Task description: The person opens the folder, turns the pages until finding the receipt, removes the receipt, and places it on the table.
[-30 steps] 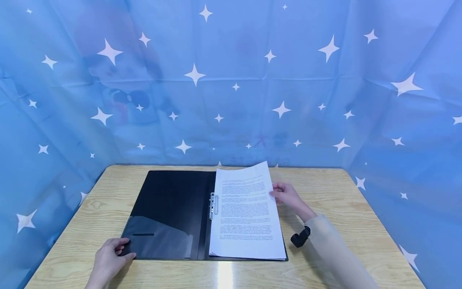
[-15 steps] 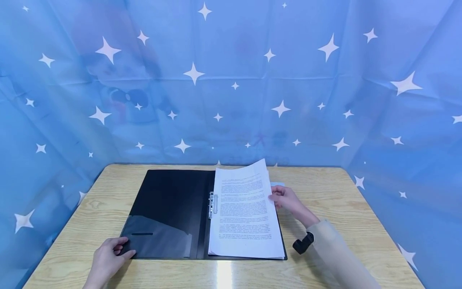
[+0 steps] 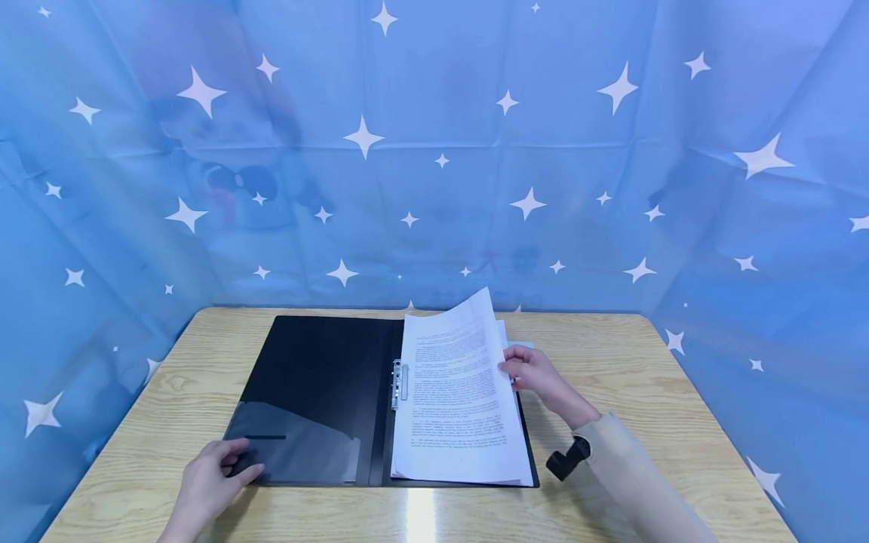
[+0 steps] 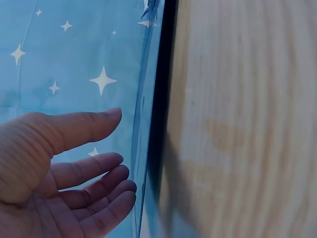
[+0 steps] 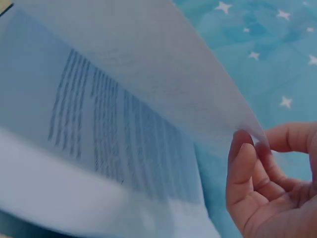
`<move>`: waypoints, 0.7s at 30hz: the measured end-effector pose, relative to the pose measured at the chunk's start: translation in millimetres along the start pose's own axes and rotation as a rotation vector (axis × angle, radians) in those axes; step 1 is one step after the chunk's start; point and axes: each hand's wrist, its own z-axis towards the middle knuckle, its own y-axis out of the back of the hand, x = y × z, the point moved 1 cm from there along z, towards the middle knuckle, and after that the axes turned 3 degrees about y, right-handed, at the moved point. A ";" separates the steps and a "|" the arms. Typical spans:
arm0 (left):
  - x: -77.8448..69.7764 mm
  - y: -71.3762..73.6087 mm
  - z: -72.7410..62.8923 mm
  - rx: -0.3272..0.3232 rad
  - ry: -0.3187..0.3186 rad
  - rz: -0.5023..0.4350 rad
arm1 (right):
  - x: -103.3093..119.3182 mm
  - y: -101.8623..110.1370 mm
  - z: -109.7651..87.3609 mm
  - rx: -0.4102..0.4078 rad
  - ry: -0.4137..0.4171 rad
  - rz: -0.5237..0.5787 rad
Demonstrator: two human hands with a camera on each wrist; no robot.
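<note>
An open black folder point(image 3: 319, 362) lies on the table, with a stack of printed paper point(image 3: 512, 475) on its right half by the metal clip point(image 3: 399, 385). My right hand point(image 3: 539, 377) pinches the right edge of the top sheet point(image 3: 455, 392), whose far corner is lifted and curved. In the right wrist view, thumb and fingers grip the raised sheet point(image 5: 163, 69), and another printed page point(image 5: 99, 119) shows beneath it. My left hand point(image 3: 210, 479) is at the folder's lower left corner; in the left wrist view its fingers point(image 4: 99, 188) are relaxed and hold nothing.
A clear pocket point(image 3: 305, 445) covers the lower part of the folder's left half. Something pale blue point(image 3: 521, 344) shows by the right hand, partly hidden. Around the wooden table point(image 3: 611, 422) hangs a blue curtain point(image 3: 434, 151) with white stars. A black device point(image 3: 569, 458) is on the right wrist.
My right hand has moved slightly left, and the top sheet's far corner has risen and shifted left, showing more of the page below. The left hand has stayed nearly in place.
</note>
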 end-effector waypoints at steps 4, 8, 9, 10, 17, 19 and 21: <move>-7.6 0.1 -1.9 -0.009 -0.039 -0.008 | 8.8 -4.6 0.0 0.023 0.010 0.028; -17.0 -0.4 -3.8 -0.021 -0.085 -0.006 | 19.6 -8.7 0.2 0.044 0.031 0.031; -19.2 -0.8 -3.9 -0.024 -0.096 -0.003 | 22.3 -9.6 0.1 0.045 0.034 0.031; -21.6 -1.3 -4.0 -0.028 -0.105 -0.002 | 25.1 -10.6 0.1 0.048 0.038 0.030; -35.8 -5.7 -4.9 -0.042 -0.157 -0.016 | 40.8 -17.2 0.5 0.078 0.054 0.057; -39.5 -7.5 -5.8 -0.057 -0.183 -0.029 | 45.1 -19.4 0.8 0.083 0.058 0.065; -43.1 -9.6 -6.5 -0.075 -0.219 -0.051 | 48.6 -21.6 1.2 0.091 0.070 0.071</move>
